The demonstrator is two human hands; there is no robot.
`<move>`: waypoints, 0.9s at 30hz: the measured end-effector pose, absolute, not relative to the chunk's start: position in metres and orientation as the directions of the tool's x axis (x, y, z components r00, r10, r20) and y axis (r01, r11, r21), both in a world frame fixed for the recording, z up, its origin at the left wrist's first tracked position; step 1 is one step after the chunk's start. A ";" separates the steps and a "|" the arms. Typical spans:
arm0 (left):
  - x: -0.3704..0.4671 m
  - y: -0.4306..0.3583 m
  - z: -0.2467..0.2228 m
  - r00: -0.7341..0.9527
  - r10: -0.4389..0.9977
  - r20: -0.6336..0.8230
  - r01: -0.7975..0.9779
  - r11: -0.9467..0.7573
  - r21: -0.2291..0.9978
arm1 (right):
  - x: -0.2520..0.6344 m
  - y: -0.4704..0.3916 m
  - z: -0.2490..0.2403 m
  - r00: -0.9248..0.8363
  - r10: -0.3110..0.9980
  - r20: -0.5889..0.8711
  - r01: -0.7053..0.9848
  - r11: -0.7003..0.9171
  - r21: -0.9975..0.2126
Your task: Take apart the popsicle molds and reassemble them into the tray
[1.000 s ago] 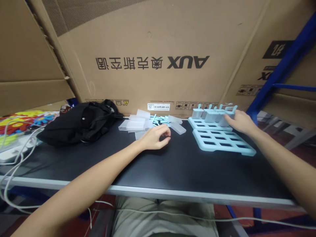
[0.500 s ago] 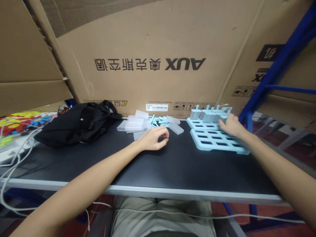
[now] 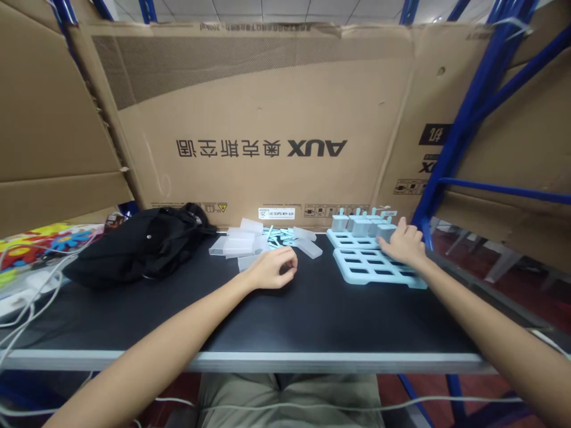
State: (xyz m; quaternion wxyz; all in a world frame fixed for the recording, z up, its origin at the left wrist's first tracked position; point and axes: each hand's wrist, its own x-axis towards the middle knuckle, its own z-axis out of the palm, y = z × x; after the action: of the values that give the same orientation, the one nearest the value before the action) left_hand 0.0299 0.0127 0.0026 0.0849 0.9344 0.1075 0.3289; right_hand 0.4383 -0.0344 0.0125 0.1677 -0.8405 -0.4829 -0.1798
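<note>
My right hand (image 3: pixel 405 242) is at the right end of the light blue popsicle mould racks, fingers apart and nothing visible in it. Its thumb is close to the popsicle moulds (image 3: pixel 362 227), several of which stand upright with blue stick handles in the back rack (image 3: pixel 345 240). The front rack (image 3: pixel 363 277) shows bare rectangular slots. Over the black table's middle, my left hand (image 3: pixel 273 268) is curled, thumb and fingertips together in a ring around nothing. Behind it lie loose clear mould sleeves (image 3: pixel 238 245) and a pile of light blue sticks (image 3: pixel 281 235).
A black bag (image 3: pixel 143 246) lies on the left of the table (image 3: pixel 312 324). Farther left are white cables (image 3: pixel 33 297) and colourful flower-shaped pieces (image 3: pixel 22 252). A large cardboard sheet (image 3: pixel 267 107) stands behind, with a blue metal frame (image 3: pixel 464 119) at the right.
My view has tilted up, showing more above the cardboard. My right hand's fingers have lifted and spread beside the moulds. My left hand keeps its curled pose.
</note>
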 end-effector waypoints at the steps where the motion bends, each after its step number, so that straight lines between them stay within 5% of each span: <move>1: 0.030 0.013 0.003 0.762 0.256 0.596 0.144 -0.963 0.229 | 0.432 -0.042 0.010 0.463 0.762 0.453 0.877 -0.468 -0.108; 8: 0.030 0.014 0.002 0.773 0.255 0.582 0.151 -0.963 0.221 | 0.415 -0.070 0.002 0.251 0.950 0.186 0.968 -0.250 -0.027; 17: 0.030 0.012 0.005 0.836 0.256 0.486 0.247 -0.965 0.085 | 0.439 -0.053 0.009 0.152 0.953 0.262 0.987 -0.160 0.009; 23: 0.035 0.015 0.002 0.837 0.331 0.435 0.407 -0.909 -0.092 | 0.334 -0.024 0.041 -0.156 0.934 0.322 0.977 0.194 -0.087; 27: 0.036 0.020 -0.004 0.786 0.437 0.436 0.530 -0.841 -0.112 | 0.277 0.003 0.038 -0.218 0.945 0.246 0.969 0.239 -0.060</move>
State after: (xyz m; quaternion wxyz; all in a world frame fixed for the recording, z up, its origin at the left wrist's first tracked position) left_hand 0.0358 0.0198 -0.0041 -0.1151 0.9381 0.2577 0.2010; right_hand 0.2772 0.0028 0.0380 0.1161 -0.6144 -0.7786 -0.0528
